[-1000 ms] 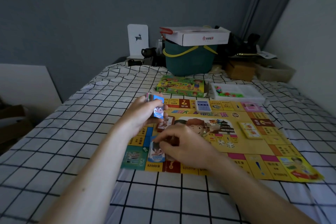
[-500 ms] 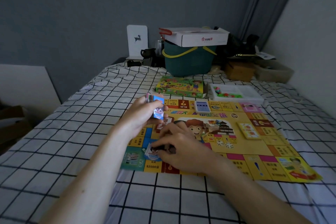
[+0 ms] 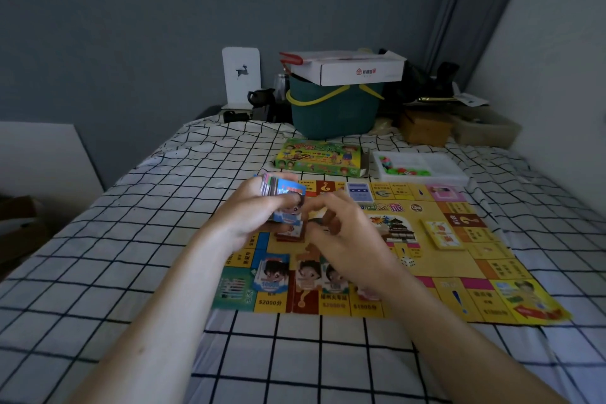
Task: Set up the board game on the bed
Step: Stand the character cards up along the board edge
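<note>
A yellow game board (image 3: 436, 275) lies flat on the checked bed. My left hand (image 3: 252, 216) is shut on a stack of play-money notes (image 3: 282, 197), held above the board's left part. My right hand (image 3: 344, 239) has come up beside the stack, its fingertips touching the front note; whether it grips it I cannot tell. Several small piles of notes (image 3: 273, 274) lie in a row along the board's near edge. A blue card deck (image 3: 359, 192), a yellow card deck (image 3: 441, 233) and a white die (image 3: 406, 261) rest on the board.
Behind the board lie the green game box (image 3: 319, 157) and a white tray of coloured pieces (image 3: 423, 167). A teal basket (image 3: 334, 108) with a white carton on top stands at the bed's far end, next to brown boxes. A wall runs along the right.
My right hand left the note it put down at the board's near edge and rose to the stack in my left hand. The left hand stayed in place.
</note>
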